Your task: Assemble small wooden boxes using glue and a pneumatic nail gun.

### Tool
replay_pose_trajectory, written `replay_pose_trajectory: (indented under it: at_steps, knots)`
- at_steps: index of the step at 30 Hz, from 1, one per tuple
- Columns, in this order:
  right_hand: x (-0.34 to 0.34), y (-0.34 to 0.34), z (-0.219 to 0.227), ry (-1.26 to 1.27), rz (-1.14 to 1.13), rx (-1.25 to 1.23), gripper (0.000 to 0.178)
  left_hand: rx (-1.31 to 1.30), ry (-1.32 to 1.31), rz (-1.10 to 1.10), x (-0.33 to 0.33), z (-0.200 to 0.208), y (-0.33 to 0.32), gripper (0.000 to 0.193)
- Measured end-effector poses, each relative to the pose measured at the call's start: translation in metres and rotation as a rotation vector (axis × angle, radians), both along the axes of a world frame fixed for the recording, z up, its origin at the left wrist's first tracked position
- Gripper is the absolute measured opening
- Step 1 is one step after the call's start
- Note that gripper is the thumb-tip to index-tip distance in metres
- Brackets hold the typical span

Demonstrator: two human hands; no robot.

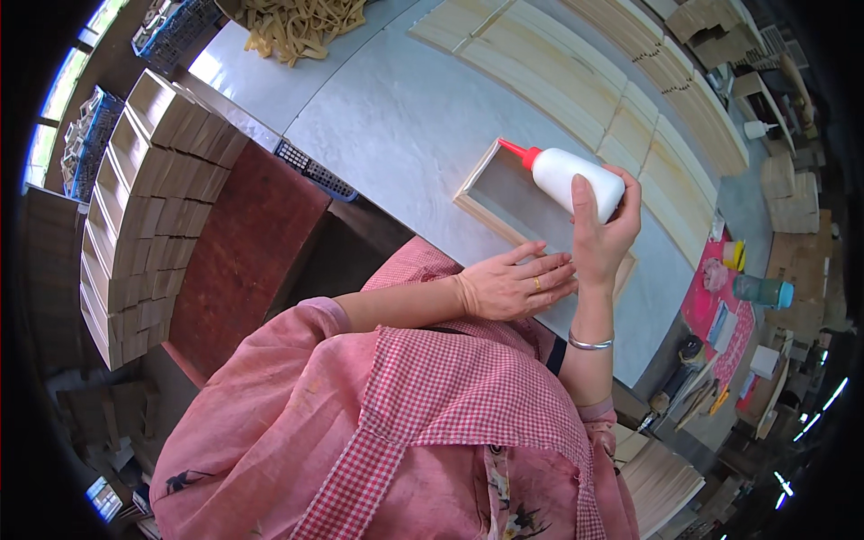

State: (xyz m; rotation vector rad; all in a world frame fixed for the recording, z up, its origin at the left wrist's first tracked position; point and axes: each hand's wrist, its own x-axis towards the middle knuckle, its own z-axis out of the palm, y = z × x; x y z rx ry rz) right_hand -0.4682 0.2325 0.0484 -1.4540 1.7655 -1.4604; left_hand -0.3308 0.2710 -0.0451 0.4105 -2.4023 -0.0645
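Observation:
My right hand [605,220] is wrapped round a white glue bottle [576,180]. The bottle is tilted, and its red tapered nozzle [519,150] points left, with the tip at the far left corner of a wooden frame [493,222]. This rectangular frame lies on the grey tabletop [396,117], and my hands cover part of its near side. My left hand [517,283] rests at the frame's near edge, fingers stretched out and holding nothing. Its fingertips come close to my right wrist.
Thin wooden panels [549,72] lie along the table's far side. Rubber bands [297,27] are heaped at the far left. Stacked wooden frames [148,207] stand left of a red-brown board [247,261]. A bottle with a blue cap [762,292] stands at the right.

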Motion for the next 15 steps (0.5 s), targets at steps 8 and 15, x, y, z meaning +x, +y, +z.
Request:
replay_pose_trajectory:
  at_steps: [8, 15]
  knots:
    - [-0.011, 0.009, 0.004, 0.036, -0.05, 0.001, 0.043, -0.001, 0.006, 0.01, -0.002, -0.001, 0.0, 0.049]
    - [-0.035, 0.035, 0.009, 0.038, -0.145, 0.046, 0.042, 0.018, 0.002, 0.008, -0.003, 0.002, 0.0, 0.049]
